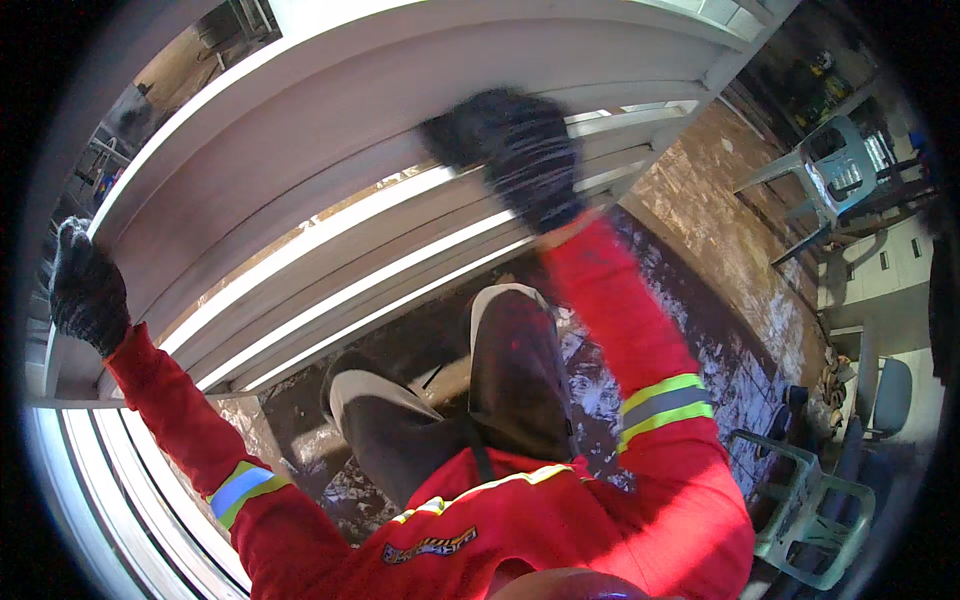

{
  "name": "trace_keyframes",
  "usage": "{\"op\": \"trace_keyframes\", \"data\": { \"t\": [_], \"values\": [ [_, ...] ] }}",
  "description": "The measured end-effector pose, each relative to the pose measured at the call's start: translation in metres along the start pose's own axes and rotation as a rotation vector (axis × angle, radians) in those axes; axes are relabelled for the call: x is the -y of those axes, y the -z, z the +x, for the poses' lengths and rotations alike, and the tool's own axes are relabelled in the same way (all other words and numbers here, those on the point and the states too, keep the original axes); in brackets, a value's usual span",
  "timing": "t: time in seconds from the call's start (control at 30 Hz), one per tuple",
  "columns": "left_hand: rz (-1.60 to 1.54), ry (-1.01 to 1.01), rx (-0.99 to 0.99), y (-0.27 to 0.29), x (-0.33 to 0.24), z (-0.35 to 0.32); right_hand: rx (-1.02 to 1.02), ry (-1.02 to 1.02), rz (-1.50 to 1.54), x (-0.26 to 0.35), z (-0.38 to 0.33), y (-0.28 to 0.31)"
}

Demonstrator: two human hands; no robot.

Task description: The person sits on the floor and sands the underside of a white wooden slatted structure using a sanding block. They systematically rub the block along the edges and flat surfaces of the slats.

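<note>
A large white slatted panel (pixel 290 180) with a raised rim and long gaps between its slats stands in front of me. At its left end my left hand (pixel 88 292), in a dark knitted glove, is closed over the rim. My right hand (pixel 525 150), gloved alike, is over the panel's upper broad board, towards the right, and blurred by motion. Its fingers are smeared, so their pose, and whether anything is in them, does not show. Red sleeves with reflective bands cover both arms.
Below the panel are my bent knees (pixel 515 350) above a paint-stained floor (pixel 690 310). On the right are a grey plastic chair (pixel 835 165) and another plastic chair (pixel 815 510) lower down. More white slats (pixel 120 490) lie at the lower left.
</note>
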State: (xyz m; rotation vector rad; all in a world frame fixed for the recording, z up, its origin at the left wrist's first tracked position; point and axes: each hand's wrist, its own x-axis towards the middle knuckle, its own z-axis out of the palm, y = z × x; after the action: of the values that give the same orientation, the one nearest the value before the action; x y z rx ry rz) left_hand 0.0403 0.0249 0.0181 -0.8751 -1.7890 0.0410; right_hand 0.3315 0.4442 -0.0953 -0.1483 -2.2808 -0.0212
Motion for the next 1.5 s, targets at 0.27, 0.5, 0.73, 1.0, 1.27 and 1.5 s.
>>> {"op": "trace_keyframes", "data": {
  "t": [0.27,0.5,0.73,1.0,1.27,1.5],
  "values": [
    [0.202,0.092,-0.073,0.021,-0.064,0.033,-0.106,0.086,-0.207,-0.138,-0.035,0.068],
    [0.178,0.258,0.059,0.015,-0.068,0.036,-0.189,-0.114,0.015,0.148,0.016,-0.063],
    [0.02,0.089,-0.186,0.015,-0.053,0.025,-0.237,-0.065,0.082,0.141,0.008,-0.065],
    [0.158,0.319,0.148,0.025,-0.086,0.034,0.018,0.026,-0.212,-0.019,-0.018,0.048],
    [-0.023,0.224,-0.089,0.057,-0.098,0.054,-0.154,0.041,0.143,0.279,0.052,-0.093],
    [0.095,0.089,-0.012,0.069,-0.082,0.042,-0.027,-0.012,0.171,0.313,0.072,-0.078]
  ]
}}
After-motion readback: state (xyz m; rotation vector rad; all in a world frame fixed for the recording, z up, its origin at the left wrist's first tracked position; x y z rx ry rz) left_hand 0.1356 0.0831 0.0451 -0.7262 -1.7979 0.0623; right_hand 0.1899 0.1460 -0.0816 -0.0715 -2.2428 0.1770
